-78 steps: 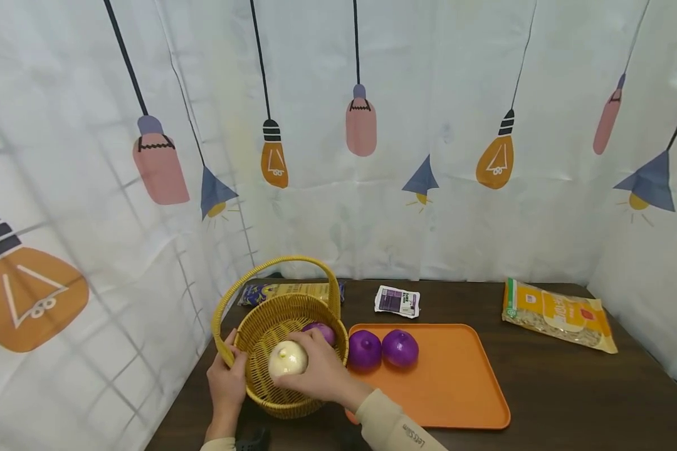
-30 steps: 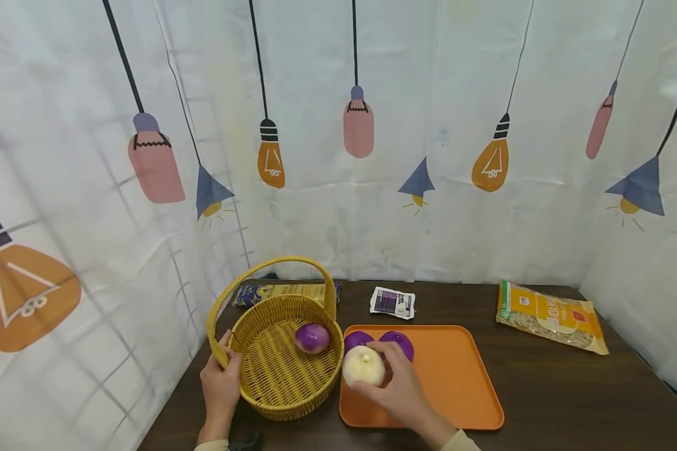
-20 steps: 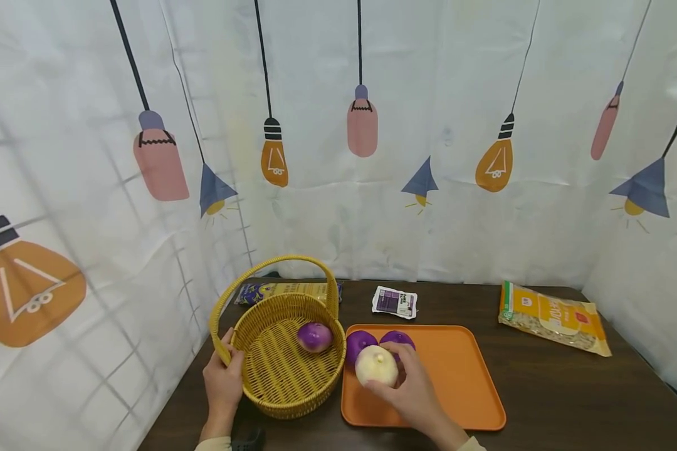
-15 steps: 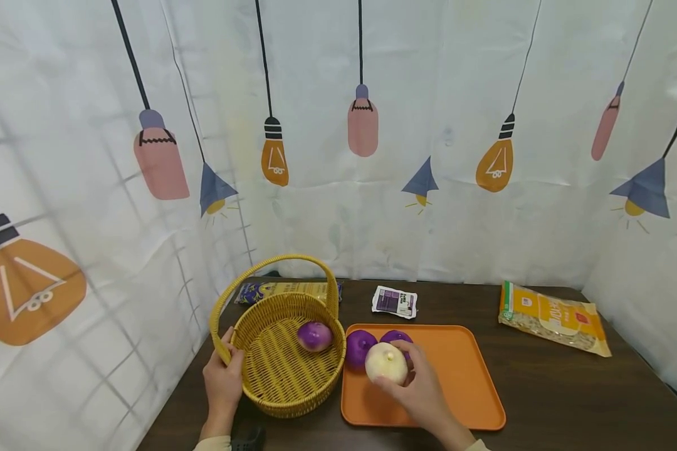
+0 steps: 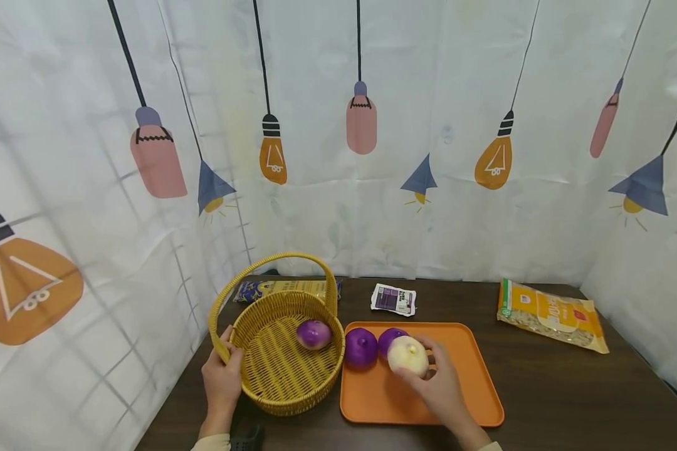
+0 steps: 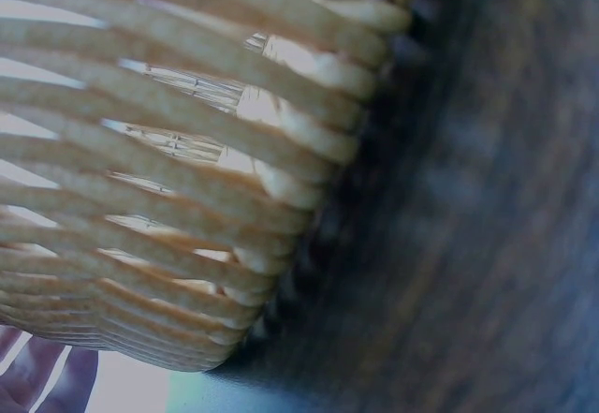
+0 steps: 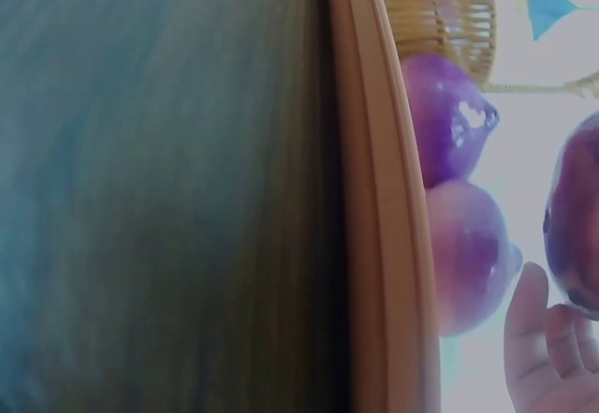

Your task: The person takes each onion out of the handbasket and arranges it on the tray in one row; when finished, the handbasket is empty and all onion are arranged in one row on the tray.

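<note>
My left hand (image 5: pixel 222 379) grips the yellow woven basket (image 5: pixel 284 410) at its left rim, by the foot of its tall handle. In the left wrist view the basket's weave (image 6: pixel 178 151) fills the left side, with fingers (image 6: pixel 56 376) at the lower corner. A purple onion (image 5: pixel 313 335) lies inside the basket. My right hand (image 5: pixel 440 383) holds an onion (image 5: pixel 408 356) above the orange tray (image 5: pixel 462 394); its top looks cream in the head view, its side dark purple in the right wrist view. Two purple onions (image 5: pixel 361 348) sit at the tray's left.
Behind the basket lies a blue and yellow packet (image 5: pixel 288 288). A small white and purple sachet (image 5: pixel 393 299) is behind the tray. At the right lies a yellow bag of grain-like food (image 5: pixel 553 316). A patterned curtain (image 5: pixel 316 225) stands at the table's back.
My right hand has carried the pale-topped onion rightward out of the basket and across the tray, past the left purple onion. My left hand keeps its grip on the basket.
</note>
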{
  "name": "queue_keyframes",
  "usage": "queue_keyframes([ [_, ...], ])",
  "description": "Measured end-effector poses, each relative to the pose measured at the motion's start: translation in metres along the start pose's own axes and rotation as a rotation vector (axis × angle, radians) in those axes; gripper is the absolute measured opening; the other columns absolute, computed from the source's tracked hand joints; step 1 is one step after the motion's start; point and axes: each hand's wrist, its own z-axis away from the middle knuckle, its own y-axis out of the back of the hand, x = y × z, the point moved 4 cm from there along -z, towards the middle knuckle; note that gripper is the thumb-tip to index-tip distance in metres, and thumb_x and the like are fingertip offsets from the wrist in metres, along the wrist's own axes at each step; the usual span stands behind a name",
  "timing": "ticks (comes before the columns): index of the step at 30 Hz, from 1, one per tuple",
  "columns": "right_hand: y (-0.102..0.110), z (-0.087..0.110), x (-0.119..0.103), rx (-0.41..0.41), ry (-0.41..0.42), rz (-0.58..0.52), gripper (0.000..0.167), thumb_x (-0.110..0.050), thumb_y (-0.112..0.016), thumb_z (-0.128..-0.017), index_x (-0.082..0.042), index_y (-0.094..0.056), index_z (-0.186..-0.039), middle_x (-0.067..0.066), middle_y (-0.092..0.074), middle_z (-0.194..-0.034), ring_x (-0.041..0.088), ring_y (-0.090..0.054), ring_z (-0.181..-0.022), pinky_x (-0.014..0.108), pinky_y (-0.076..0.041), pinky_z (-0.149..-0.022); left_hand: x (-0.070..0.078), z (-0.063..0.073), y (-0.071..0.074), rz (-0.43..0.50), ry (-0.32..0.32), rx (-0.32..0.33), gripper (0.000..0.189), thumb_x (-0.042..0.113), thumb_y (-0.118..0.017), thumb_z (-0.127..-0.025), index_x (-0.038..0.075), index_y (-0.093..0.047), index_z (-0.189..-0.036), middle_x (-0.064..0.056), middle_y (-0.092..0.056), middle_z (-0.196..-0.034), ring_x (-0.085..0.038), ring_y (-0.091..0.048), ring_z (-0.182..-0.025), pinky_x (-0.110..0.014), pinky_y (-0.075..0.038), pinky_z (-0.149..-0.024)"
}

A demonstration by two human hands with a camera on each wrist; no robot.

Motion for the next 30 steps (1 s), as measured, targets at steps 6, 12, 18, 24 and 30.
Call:
queue_keyframes([
  [6,0.010,-0.007,0.025,0.027,-0.013,0.038,0.069,-0.027,-0.087,-0.072,-0.011,-0.054,-0.131,0.006,-0.053,-0.121,0.021,-0.049,-0.095,0.024,-0.048,-0.070,0.002,0.000,0.000,-0.001,0.001,0.007,0.033,0.008,-0.056,-0.094,0.010,-0.067,-0.124,-0.004,-0.056,-0.076,-0.005,-0.023,-0.039,-0.027,-0.027,-0.041],
  [12,0.021,-0.011,0.032,0.070,-0.016,0.065,0.071,-0.029,-0.085,-0.075,-0.009,-0.052,-0.134,0.008,-0.052,-0.123,0.022,-0.049,-0.094,0.024,-0.048,-0.070,0.002,0.001,0.000,0.007,0.001,0.008,0.030,0.007,-0.056,-0.093,0.009,-0.069,-0.121,-0.013,-0.066,-0.097,-0.005,-0.023,-0.040,-0.026,-0.027,-0.042],
  [18,0.032,-0.016,0.039,0.106,-0.061,0.072,0.070,-0.027,-0.082,-0.080,-0.007,-0.048,-0.137,0.010,-0.053,-0.125,0.023,-0.052,-0.094,0.024,-0.047,-0.072,0.002,0.001,0.001,0.006,-0.003,0.007,0.036,0.007,-0.055,-0.094,0.010,-0.065,-0.129,-0.008,-0.058,-0.074,-0.004,-0.023,-0.039,-0.026,-0.026,-0.040],
  [24,0.044,-0.019,0.043,0.142,-0.137,0.053,0.071,-0.027,-0.081,-0.081,-0.005,-0.047,-0.139,0.017,-0.047,-0.129,0.032,-0.054,-0.100,0.020,-0.045,-0.075,-0.001,0.000,0.000,0.013,-0.011,0.007,0.038,0.008,-0.055,-0.094,0.010,-0.064,-0.131,0.000,-0.053,-0.064,-0.003,-0.022,-0.037,-0.027,-0.025,-0.039],
  [30,0.050,-0.020,0.048,0.131,-0.181,0.107,0.075,-0.030,-0.081,-0.080,-0.004,-0.047,-0.141,0.019,-0.049,-0.135,0.036,-0.057,-0.107,0.019,-0.045,-0.075,0.000,0.000,0.000,0.010,-0.013,0.027,0.034,0.006,-0.057,-0.092,0.011,-0.067,-0.125,-0.002,-0.056,-0.071,-0.005,-0.023,-0.039,-0.026,-0.027,-0.040],
])
